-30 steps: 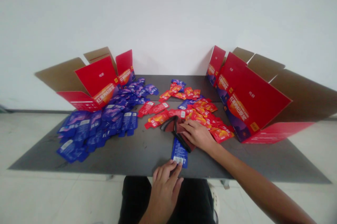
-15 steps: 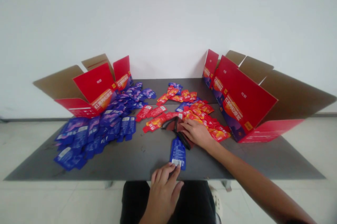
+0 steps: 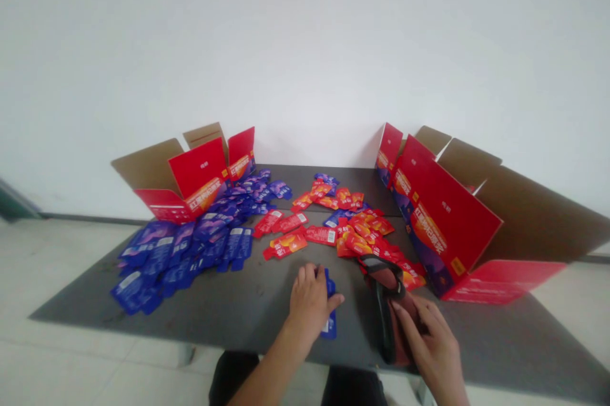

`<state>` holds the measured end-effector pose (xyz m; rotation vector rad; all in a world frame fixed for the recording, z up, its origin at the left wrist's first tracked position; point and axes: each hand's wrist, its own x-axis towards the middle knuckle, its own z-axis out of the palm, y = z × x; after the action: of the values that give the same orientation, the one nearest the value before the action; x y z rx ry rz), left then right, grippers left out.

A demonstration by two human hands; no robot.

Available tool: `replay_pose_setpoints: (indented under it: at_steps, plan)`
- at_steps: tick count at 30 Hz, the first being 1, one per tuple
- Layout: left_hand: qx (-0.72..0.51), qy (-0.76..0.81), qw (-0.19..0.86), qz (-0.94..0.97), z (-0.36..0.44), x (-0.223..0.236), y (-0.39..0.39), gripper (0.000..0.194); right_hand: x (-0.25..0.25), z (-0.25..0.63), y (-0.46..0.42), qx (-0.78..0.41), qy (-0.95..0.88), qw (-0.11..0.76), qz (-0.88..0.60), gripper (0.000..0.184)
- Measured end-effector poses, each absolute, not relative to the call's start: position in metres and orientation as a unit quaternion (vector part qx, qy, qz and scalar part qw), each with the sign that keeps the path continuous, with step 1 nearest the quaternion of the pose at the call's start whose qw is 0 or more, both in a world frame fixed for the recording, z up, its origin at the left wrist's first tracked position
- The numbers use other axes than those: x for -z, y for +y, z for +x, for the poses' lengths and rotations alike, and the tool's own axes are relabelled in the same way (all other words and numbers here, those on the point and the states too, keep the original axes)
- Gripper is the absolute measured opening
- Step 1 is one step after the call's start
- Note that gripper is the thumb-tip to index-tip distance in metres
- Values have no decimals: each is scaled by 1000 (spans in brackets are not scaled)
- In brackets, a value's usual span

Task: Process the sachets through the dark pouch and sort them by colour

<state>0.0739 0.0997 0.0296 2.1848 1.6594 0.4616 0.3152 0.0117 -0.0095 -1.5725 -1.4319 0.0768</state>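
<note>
A single blue sachet (image 3: 332, 328) lies near the table's front edge. My left hand (image 3: 309, 299) rests over its upper left part, thumb stretched out to the right across it, the other fingers bent at its far end. To the right, my right hand (image 3: 431, 336) grips a maroon pouch (image 3: 401, 336) with black edging, its black-rimmed mouth gaping toward the far side. What the pouch contains does not show. Just beyond the pouch lies a loose heap of red-orange sachets (image 3: 366, 231).
Many blue sachets (image 3: 176, 253) are piled on the left of the grey table (image 3: 267, 311). Open red cartons stand at the left (image 3: 200, 180) and right (image 3: 429, 222), flaps spread outward. A few red sachets (image 3: 286, 244) lie in the middle. A white wall is behind.
My right hand has drawn the pouch right and toward me, off the red sachets. My left hand has slid forward from the blue sachet's near end over it. The view has tilted up.
</note>
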Motion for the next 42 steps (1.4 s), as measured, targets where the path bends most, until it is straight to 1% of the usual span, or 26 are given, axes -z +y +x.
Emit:
replay_pose_setpoints:
  at_steps: [5, 7, 8, 12, 14, 16, 17, 19, 20, 24, 28, 30, 33, 35, 39, 42]
  plan:
    - [-172, 583, 256, 752, 72, -21, 124, 99, 20, 317, 12, -65, -551, 483, -677, 42]
    - [-189, 573, 286, 744, 70, -17, 131, 97, 21, 318, 13, -73, -550, 485, -676, 43]
    - [-201, 565, 299, 742, 69, -17, 134, 88, 21, 318, 13, -74, -552, 487, -673, 43]
    - [-262, 508, 331, 751, 66, -36, 131, 32, 23, 319, 14, -76, -558, 491, -665, 43]
    - [-301, 480, 334, 753, 63, -51, 122, 16, 24, 320, 14, -78, -558, 487, -667, 43]
    - [-350, 434, 308, 771, 57, -61, 111, 5, 24, 321, 15, -81, -554, 481, -675, 45]
    - [-367, 403, 283, 789, 53, -62, 104, 4, 23, 320, 14, -81, -551, 478, -679, 45]
    - [-373, 345, 226, 831, 42, -57, 89, 11, 22, 319, 14, -85, -545, 475, -686, 46]
    - [-357, 324, 207, 851, 36, -51, 82, 13, 21, 317, 14, -87, -544, 473, -687, 46]
    - [-253, 316, 189, 895, 15, -25, 51, 10, 20, 315, 13, -88, -550, 466, -688, 44]
    - [-218, 349, 96, 906, 3, -12, 25, 42, 3, 316, 18, -88, -585, 462, -661, 34]
    - [-216, 338, 44, 915, 1, -8, 17, 48, -16, 312, 21, -66, -605, 463, -645, 30]
    - [-209, 318, -5, 925, 3, 1, 12, 51, -41, 290, 25, -21, -635, 461, -620, 25]
    - [-200, 317, -14, 927, 6, 8, 12, 52, -45, 268, 26, -18, -684, 428, -591, 26]
    - [-209, 335, 7, 919, 8, 21, 15, 41, -23, 238, 29, -48, -789, 301, -533, 31]
    - [-213, 327, 28, 920, 8, 23, 19, 41, -10, 252, 41, -31, -790, 269, -549, 29]
